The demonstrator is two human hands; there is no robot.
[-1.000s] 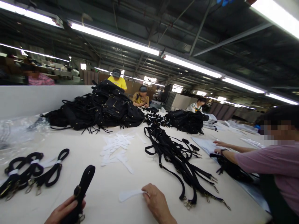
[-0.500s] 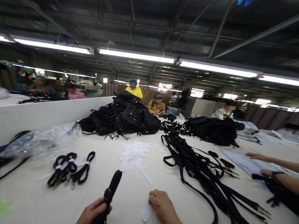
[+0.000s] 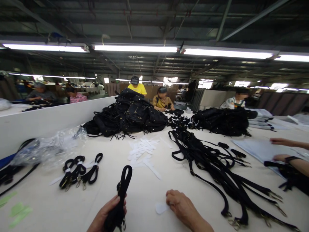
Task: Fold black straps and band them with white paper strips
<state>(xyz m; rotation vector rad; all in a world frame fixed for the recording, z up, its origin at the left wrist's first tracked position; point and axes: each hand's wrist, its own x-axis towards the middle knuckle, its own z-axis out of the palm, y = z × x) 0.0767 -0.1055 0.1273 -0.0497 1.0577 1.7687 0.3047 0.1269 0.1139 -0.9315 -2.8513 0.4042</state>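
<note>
A folded black strap [image 3: 118, 203] with a metal clip at its lower end is gripped in my left hand [image 3: 108, 212], its loop pointing up. My right hand [image 3: 182, 207] rests on the white table, fingertips pinched on one end of a white paper strip [image 3: 161, 208]. Farther up the table lies a loose pile of white strips [image 3: 143, 149]. Several black straps [image 3: 212, 164] with metal clips stretch out to the right. On the left, three coiled straps [image 3: 79, 170] are wrapped with white bands.
A heap of black bags [image 3: 130, 112] stands at the back, another [image 3: 222, 120] at back right. Clear plastic [image 3: 50, 148] and green scraps [image 3: 20, 211] lie left. At the right edge, another person's hands [image 3: 283, 158] are near a pale sheet [image 3: 256, 149]. People sit beyond.
The view has tilted down and shifted slightly. My left hand has turned the folded strap, showing its open loop and clip. My right hand stays at the white strip.
</note>
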